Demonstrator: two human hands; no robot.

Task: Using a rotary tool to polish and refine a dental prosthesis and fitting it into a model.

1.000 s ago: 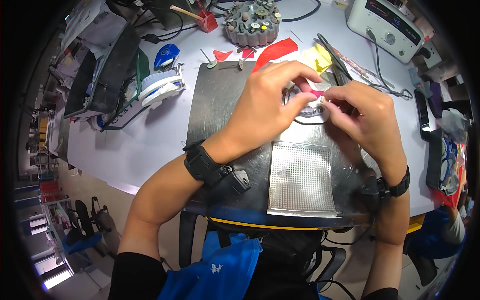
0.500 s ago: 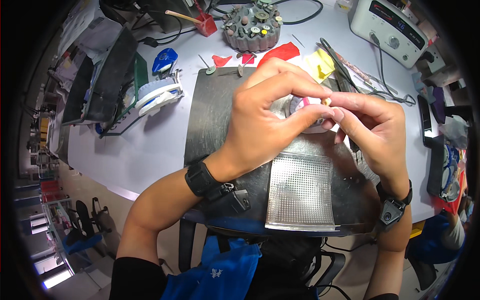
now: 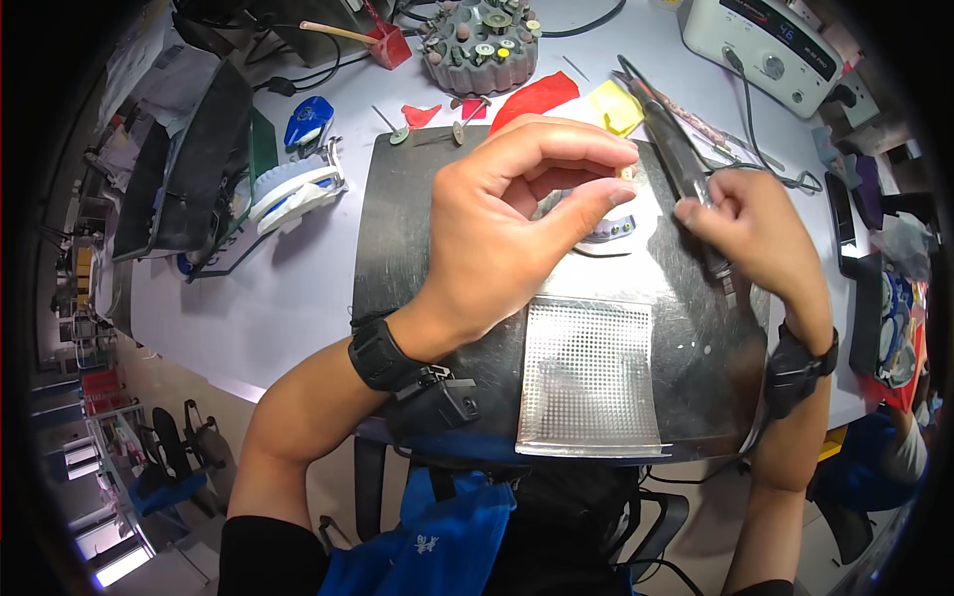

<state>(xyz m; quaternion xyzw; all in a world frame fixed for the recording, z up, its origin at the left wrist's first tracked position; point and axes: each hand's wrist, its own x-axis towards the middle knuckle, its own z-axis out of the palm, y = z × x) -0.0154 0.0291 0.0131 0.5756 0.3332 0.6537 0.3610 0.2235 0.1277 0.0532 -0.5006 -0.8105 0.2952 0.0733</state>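
Note:
My left hand (image 3: 532,204) pinches a small cream-coloured dental crown (image 3: 625,173) between thumb and fingertips, above the work mat. Below it lies a dental model (image 3: 608,236), partly hidden by the thumb and fingers. To the right, my right hand (image 3: 750,223) is slightly blurred; its fingers are closed round a dark grey rotary handpiece (image 3: 682,149), which slants across the mat's upper right edge with a cable at its far end. In front of both hands a perforated metal plate (image 3: 586,382) lies on the dark mat (image 3: 437,238).
A round grey bur holder (image 3: 477,65) stands at the back. Red sheets (image 3: 537,97) and a yellow piece (image 3: 616,106) lie ahead of the mat. At the back right sits a white control unit (image 3: 760,50); at left, a dark box (image 3: 174,159) and an articulated model (image 3: 298,184).
My right hand has left the fingertips of my left and moved right, onto the handpiece. My left hand still pinches the crown. The whole view has shifted slightly.

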